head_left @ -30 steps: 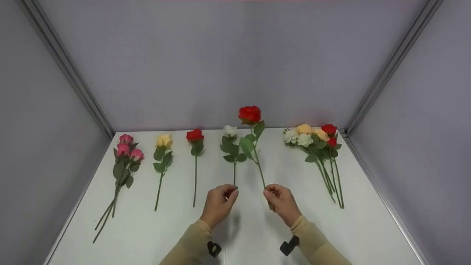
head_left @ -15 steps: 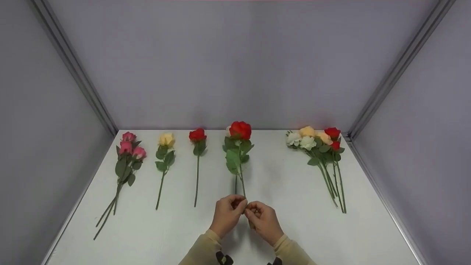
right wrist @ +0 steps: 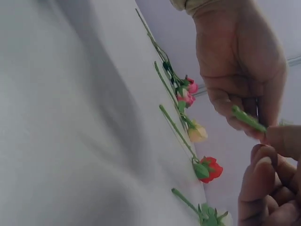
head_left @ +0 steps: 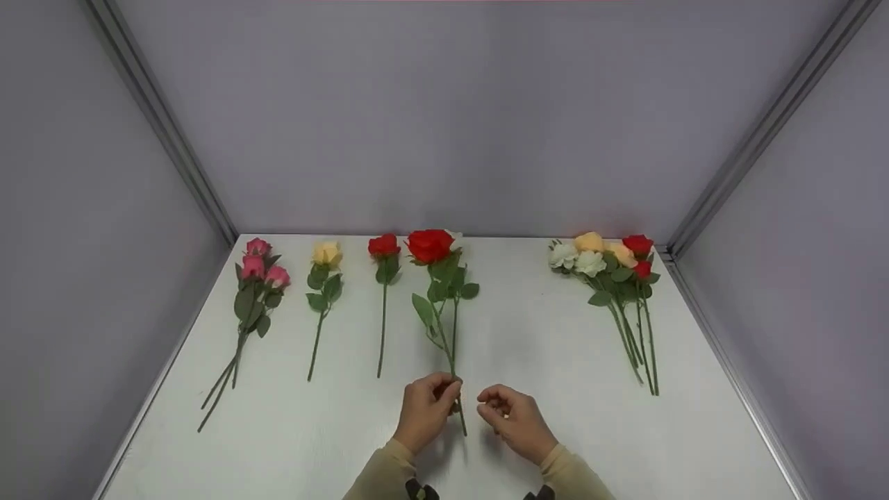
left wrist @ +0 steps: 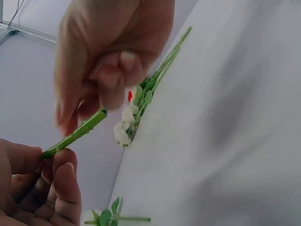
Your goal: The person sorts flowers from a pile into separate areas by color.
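The left hand (head_left: 425,410) pinches the thin green stem of a large red artificial-looking rose (head_left: 429,246) between thumb and fingers. That rose is held over the middle of the flat white tabletop (head_left: 694,444), its bloom leaning a little to the left and its lower stem end sticking out below the grip. Seen from the head, it overlaps a white rose with dark green leaves (head_left: 455,239), which lies mostly hidden behind it.

The right hand (head_left: 517,422) is just beside the stem with a gap between them in the head view; its fingers are loosely bent and it grasps nothing. Both wrists wear beige sleeves (head_left: 380,472), and a small black device (head_left: 421,490) shows at the left cuff.

Smooth grey panels (head_left: 444,125) enclose the tabletop at the back and both sides, meeting at ribbed metal corner posts (head_left: 167,125), and the flowers are all inside this enclosure. At the left lies a bunch of three pink roses (head_left: 253,267) with crossing stems, then a single pale yellow rose (head_left: 326,255), then a smaller red rose (head_left: 383,246), each apart from its neighbour. Well to the right lies a mixed bunch of white, pale orange and red blooms (head_left: 590,262), with leaves overlapping and stems running towards the person.
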`<state>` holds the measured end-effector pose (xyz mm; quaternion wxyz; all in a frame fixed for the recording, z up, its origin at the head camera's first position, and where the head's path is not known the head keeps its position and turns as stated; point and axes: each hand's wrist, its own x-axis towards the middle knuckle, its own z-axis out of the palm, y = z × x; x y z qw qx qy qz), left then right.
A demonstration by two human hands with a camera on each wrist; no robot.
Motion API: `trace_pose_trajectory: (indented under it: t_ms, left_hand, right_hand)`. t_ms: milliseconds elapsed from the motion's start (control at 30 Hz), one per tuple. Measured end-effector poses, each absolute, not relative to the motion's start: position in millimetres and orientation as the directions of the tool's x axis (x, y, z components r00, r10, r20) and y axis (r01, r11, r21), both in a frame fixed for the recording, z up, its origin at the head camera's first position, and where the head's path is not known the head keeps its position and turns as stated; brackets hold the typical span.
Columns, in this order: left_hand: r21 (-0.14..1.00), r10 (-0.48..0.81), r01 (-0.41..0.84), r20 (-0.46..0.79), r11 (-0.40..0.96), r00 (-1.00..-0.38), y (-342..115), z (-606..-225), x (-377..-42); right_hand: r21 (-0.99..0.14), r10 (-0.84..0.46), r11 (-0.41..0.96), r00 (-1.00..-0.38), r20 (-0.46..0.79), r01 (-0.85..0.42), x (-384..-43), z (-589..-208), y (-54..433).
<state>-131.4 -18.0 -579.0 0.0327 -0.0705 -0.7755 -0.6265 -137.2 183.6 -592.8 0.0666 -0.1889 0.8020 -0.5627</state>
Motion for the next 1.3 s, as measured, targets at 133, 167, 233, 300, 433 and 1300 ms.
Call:
trace_pose_trajectory:
  t_ms: [133, 167, 233, 300, 433, 1300]
  left_hand:
    - [0.971, 0.08, 0.13, 0.116, 0.199, -0.99, -32.3, -580.9, -135.1]
    - [0.971, 0.087, 0.125, 0.109, 0.202, -0.99, -36.3, -580.6, -136.7]
    - [0.972, 0.106, 0.114, 0.093, 0.207, -0.99, -44.7, -578.9, -139.1]
    - [0.968, 0.123, 0.111, 0.085, 0.226, -0.989, -54.0, -576.8, -141.0]
    - [0.947, 0.115, 0.121, 0.09, 0.298, -0.989, -75.5, -573.5, -141.9]
    - [0.799, -0.236, 0.03, 0.213, 0.601, -0.948, -137.5, -588.6, -169.3]
  right_hand:
    - [-0.926, -0.297, 0.353, -0.954, 0.026, -0.135, -144.6, -598.2, 226.5]
    - [-0.923, -0.261, 0.368, -0.965, 0.016, -0.115, -146.5, -599.7, 239.2]
    - [-0.92, -0.172, 0.386, -0.985, 0.002, -0.069, -149.3, -603.3, 264.8]
    - [-0.914, -0.074, 0.406, -0.997, -0.014, -0.018, -150.5, -606.1, 289.5]
    - [-0.891, 0.072, 0.451, -0.997, -0.028, 0.058, -151.4, -607.7, 329.0]
    - [-0.826, 0.31, 0.524, -0.95, -0.044, 0.21, -154.1, -604.2, 398.6]
